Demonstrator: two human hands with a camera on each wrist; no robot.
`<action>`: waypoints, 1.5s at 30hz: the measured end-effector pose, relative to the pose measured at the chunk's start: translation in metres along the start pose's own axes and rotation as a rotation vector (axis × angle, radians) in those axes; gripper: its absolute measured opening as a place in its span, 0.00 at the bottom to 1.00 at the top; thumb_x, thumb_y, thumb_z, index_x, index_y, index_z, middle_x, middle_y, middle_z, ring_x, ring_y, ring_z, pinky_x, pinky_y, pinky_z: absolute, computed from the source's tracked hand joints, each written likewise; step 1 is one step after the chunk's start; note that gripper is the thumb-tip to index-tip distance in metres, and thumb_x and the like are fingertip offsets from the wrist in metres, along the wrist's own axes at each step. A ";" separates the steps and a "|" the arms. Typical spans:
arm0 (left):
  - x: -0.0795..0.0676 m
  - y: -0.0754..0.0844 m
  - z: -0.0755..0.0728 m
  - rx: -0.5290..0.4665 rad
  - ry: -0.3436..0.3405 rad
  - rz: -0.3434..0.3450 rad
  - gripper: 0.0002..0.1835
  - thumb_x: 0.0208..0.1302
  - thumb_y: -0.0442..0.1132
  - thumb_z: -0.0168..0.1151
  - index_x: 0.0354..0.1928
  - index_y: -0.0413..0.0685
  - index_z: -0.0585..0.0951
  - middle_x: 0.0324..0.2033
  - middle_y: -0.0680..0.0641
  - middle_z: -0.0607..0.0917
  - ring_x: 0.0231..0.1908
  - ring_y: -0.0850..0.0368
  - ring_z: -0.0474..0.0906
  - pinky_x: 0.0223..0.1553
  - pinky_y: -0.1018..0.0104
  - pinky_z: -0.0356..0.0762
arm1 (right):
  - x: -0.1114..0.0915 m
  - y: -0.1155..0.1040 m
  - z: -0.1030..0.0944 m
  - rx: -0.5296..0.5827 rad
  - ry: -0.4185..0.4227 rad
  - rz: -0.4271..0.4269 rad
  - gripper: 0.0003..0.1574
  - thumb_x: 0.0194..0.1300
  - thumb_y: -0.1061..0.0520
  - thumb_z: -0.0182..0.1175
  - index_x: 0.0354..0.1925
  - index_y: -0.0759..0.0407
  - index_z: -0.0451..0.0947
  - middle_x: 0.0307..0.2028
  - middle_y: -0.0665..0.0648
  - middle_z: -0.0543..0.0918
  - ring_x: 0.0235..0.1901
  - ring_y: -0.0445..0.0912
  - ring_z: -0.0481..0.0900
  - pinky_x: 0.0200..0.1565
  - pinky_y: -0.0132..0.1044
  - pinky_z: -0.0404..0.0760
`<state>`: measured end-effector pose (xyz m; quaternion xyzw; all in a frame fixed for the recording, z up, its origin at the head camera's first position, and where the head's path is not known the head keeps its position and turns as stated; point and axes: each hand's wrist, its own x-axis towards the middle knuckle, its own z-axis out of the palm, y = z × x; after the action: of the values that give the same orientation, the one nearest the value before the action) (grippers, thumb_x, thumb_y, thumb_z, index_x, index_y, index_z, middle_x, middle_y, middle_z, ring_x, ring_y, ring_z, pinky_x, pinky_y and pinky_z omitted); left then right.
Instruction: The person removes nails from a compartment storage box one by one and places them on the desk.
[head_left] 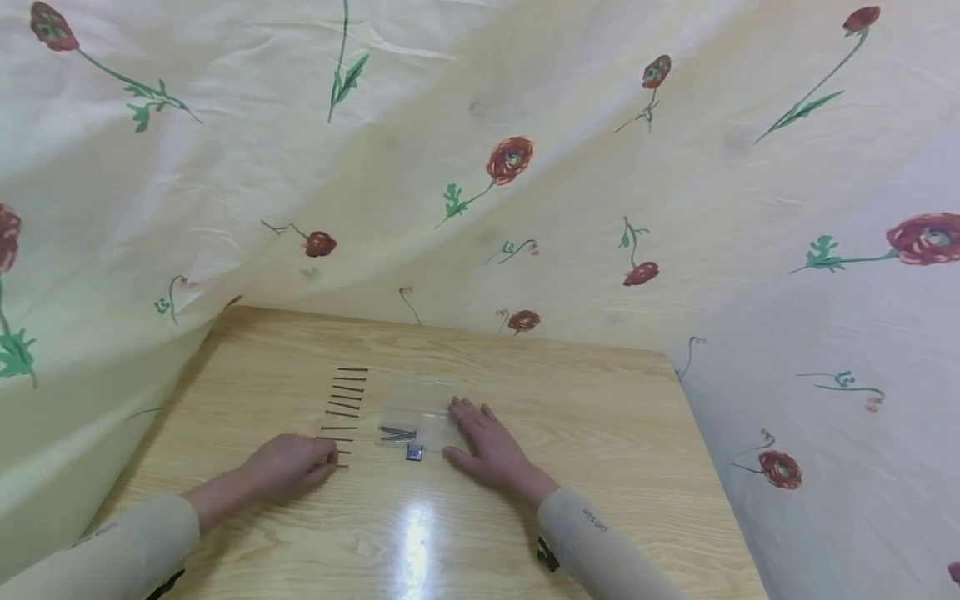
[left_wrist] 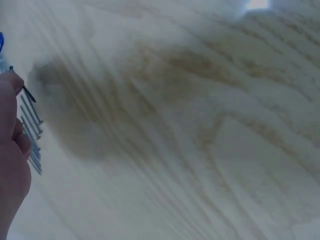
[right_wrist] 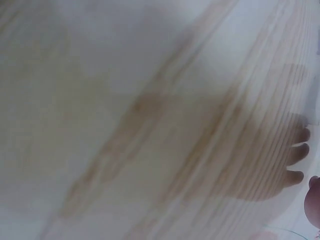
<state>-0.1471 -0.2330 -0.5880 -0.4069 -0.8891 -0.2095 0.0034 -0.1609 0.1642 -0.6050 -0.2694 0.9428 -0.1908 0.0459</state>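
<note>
My left hand [head_left: 292, 465] is at the near end of a column of dark, thin nails [head_left: 345, 388], laid side by side on the wooden table. Its thumb and fingertips pinch one nail [left_wrist: 29, 93], part of which is hidden behind a fingertip in the left wrist view. My right hand [head_left: 491, 446] rests with extended fingers at the right side of a clear plastic box [head_left: 420, 396]. Several more nails [head_left: 397, 434] lie in the box's near left part. Only a bit of the right hand [right_wrist: 313, 202] shows in the right wrist view.
A small blue label or packet [head_left: 414, 452] is at the box's near edge. The wooden table [head_left: 600, 433] ends at a hanging flowered cloth [head_left: 390, 183] behind it and on both sides. Light glares off the tabletop in front of the box.
</note>
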 end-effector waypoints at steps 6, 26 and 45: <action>-0.008 -0.006 0.010 0.081 0.054 0.013 0.09 0.67 0.33 0.72 0.34 0.56 0.81 0.25 0.62 0.84 0.23 0.76 0.70 0.23 0.75 0.74 | 0.000 -0.001 0.001 0.004 0.007 -0.006 0.53 0.79 0.28 0.52 0.85 0.53 0.53 0.84 0.54 0.55 0.83 0.50 0.53 0.83 0.50 0.45; -0.008 -0.008 0.019 0.123 0.192 -0.017 0.08 0.62 0.33 0.74 0.33 0.54 0.84 0.26 0.59 0.87 0.23 0.73 0.76 0.23 0.74 0.76 | 0.000 -0.005 -0.001 0.013 0.011 0.010 0.52 0.78 0.29 0.53 0.85 0.54 0.53 0.84 0.54 0.54 0.83 0.49 0.53 0.83 0.50 0.46; 0.017 0.002 0.000 0.114 0.175 -0.024 0.08 0.64 0.40 0.77 0.41 0.50 0.87 0.34 0.52 0.92 0.29 0.63 0.87 0.29 0.66 0.85 | -0.001 -0.004 -0.002 0.015 -0.002 0.014 0.53 0.79 0.29 0.53 0.86 0.53 0.52 0.84 0.53 0.54 0.83 0.49 0.52 0.83 0.50 0.46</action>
<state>-0.1574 -0.2195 -0.5843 -0.3758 -0.9006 -0.1934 0.1017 -0.1588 0.1620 -0.6015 -0.2627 0.9432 -0.1970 0.0501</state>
